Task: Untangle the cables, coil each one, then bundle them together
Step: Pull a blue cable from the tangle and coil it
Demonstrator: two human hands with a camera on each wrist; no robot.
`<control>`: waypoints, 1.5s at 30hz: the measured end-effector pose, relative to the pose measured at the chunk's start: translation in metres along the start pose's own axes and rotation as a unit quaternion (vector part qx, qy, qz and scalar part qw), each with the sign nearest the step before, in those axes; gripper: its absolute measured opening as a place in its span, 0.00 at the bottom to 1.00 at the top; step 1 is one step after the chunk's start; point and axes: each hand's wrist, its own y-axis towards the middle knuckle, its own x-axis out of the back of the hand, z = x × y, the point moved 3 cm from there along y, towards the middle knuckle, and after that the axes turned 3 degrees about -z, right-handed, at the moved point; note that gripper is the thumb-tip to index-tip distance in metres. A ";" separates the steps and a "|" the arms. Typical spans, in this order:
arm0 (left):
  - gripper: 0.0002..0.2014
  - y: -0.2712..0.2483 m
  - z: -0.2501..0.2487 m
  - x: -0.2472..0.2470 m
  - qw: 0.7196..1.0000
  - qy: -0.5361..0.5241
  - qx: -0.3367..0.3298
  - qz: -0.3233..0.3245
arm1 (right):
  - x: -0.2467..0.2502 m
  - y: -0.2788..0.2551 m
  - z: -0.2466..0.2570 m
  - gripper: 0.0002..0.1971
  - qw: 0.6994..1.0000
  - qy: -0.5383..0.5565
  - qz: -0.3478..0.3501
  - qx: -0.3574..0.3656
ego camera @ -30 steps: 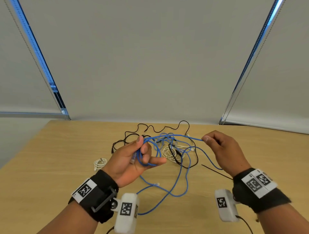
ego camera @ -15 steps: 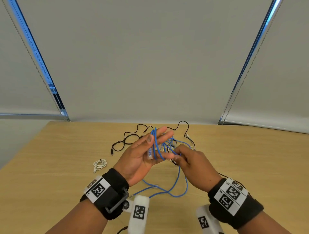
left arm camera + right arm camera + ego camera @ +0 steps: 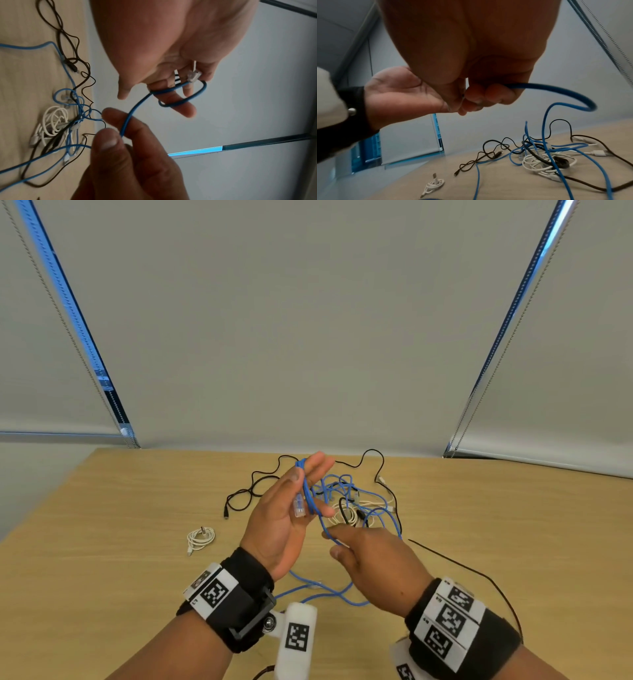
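A blue network cable (image 3: 310,494) is looped round the raised fingers of my left hand (image 3: 313,472), its clear plug (image 3: 299,505) lying against the palm. In the left wrist view two loops (image 3: 181,102) circle those fingers, with the plug (image 3: 193,75) tucked among them. Just below, my right hand (image 3: 337,542) pinches the same cable (image 3: 125,121) between thumb and fingers. From there it drops into a tangle (image 3: 356,505) of blue, white and black cables on the wooden table (image 3: 137,559).
A small coiled white cable (image 3: 200,537) lies alone at the left. A thin black cable (image 3: 253,491) snakes toward the table's far edge, where grey blinds hang. Slack blue cable (image 3: 325,594) lies under my wrists. A black wire (image 3: 462,566) crosses the table on the right.
My right hand, earlier stretched out to the right with the cable, came in to the left hand and dropped below it. The left hand's fingers straightened upward with cable looped round them.
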 end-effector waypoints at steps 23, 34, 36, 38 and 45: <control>0.19 -0.023 0.021 -0.013 0.993 0.070 0.063 0.072 | 0.063 0.014 -0.003 0.06 0.921 0.377 -0.094 0.034; 0.13 -0.013 0.020 -0.001 0.988 0.125 0.018 -0.086 | 0.041 0.021 0.008 0.21 0.945 0.325 -0.035 0.016; 0.12 -0.015 0.023 0.002 0.992 0.096 0.043 -0.068 | 0.045 0.023 0.005 0.18 0.957 0.283 -0.055 0.027; 0.12 -0.017 0.024 0.004 0.995 0.061 0.079 -0.027 | 0.051 0.024 0.001 0.17 0.958 0.279 -0.064 0.028; 0.24 -0.014 0.010 0.005 0.983 0.085 0.146 0.078 | 0.054 0.027 -0.001 0.24 0.967 0.243 -0.055 0.059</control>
